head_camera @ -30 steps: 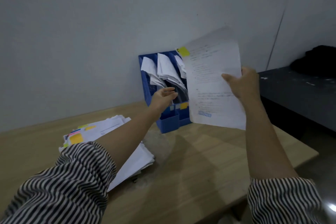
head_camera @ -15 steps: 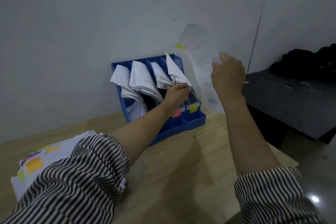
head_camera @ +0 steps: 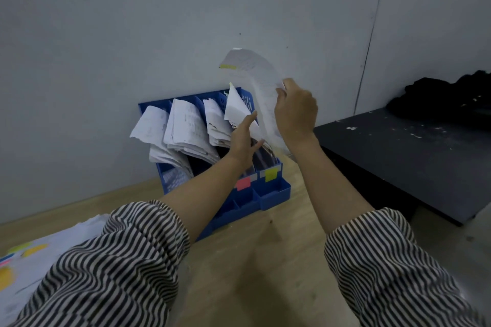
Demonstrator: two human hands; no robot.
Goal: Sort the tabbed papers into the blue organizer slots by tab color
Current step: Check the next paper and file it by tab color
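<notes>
The blue organizer [head_camera: 275, 190] stands against the wall with several slots full of drooping white papers. Coloured labels mark its front: pink [head_camera: 243, 183] and yellow [head_camera: 271, 175]. My right hand [head_camera: 295, 107] grips a curled white sheet with a yellow tab [head_camera: 255, 71] just above the rightmost slot, its lower edge reaching down beside that slot. My left hand [head_camera: 243, 138] reaches into the rightmost slot, fingers straight, pressing the papers [head_camera: 237, 109] there back to the left.
A pile of tabbed papers [head_camera: 32, 255] lies on the wooden table [head_camera: 255, 260] at the lower left. A dark bench [head_camera: 414, 156] with black cloth [head_camera: 451, 98] stands to the right. The grey wall is directly behind the organizer.
The sheet has turned edge-on and come closer above the rightmost slot. My left hand has slid from the organizer's front up against that slot's papers. The view has shifted right.
</notes>
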